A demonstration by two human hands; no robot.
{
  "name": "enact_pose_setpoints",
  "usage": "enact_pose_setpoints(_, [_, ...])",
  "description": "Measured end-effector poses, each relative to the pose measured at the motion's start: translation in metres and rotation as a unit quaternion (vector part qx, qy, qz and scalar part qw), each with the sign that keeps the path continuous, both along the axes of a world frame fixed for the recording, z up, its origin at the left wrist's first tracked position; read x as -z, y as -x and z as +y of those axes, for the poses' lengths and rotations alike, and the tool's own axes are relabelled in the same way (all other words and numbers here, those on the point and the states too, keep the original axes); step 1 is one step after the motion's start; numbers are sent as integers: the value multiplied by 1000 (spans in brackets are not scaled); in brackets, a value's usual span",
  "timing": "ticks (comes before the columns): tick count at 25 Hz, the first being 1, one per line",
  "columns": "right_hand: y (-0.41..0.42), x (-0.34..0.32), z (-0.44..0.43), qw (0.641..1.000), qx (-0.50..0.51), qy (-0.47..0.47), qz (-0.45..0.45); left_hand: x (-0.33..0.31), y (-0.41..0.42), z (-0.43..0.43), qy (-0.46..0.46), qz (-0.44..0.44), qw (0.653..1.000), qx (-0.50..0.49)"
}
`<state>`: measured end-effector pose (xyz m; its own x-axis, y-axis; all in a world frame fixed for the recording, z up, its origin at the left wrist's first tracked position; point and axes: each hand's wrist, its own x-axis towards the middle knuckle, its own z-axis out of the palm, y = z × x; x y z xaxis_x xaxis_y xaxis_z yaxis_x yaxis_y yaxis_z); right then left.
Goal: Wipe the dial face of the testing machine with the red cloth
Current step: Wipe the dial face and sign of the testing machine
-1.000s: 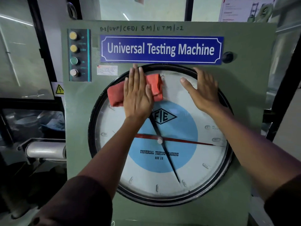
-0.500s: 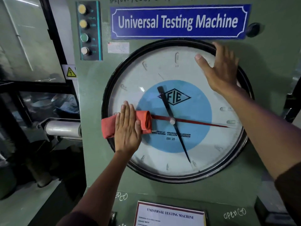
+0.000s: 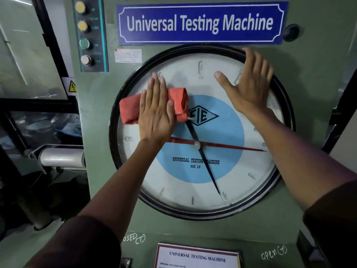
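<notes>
left hand (image 3: 155, 111) flat, pressing red cloth (image 3: 131, 109) (folded) on dial face (image 3: 241, 171) | right hand (image 3: 249, 88) splayed, empty

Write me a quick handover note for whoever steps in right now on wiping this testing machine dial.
Left hand: flat, palm pressing the red cloth on the upper left of the dial face.
Right hand: open, empty, braced on the dial's upper right, fingers reaching the black rim.
Done: cannot judge how much of the face is already clean.
Left: work across the centre, right side and lower half, then lift both hands off.
</notes>
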<state>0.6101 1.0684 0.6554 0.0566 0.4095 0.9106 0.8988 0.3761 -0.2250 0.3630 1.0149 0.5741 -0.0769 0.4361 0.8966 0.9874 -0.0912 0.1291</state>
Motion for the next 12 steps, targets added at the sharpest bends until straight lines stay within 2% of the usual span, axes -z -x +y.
enact_pose_setpoints(3, [1, 2, 1, 1000, 1, -7, 9, -14, -8, 11, -8, 13, 1000, 7])
enact_pose_setpoints(9, [-2, 0, -3, 999, -26, -14, 21, 86, 20, -32, 58, -26, 998, -12])
enact_pose_setpoints(12, [2, -3, -8, 999, -18, -1, 29, 93, 22, -41, 72, -25, 997, -27])
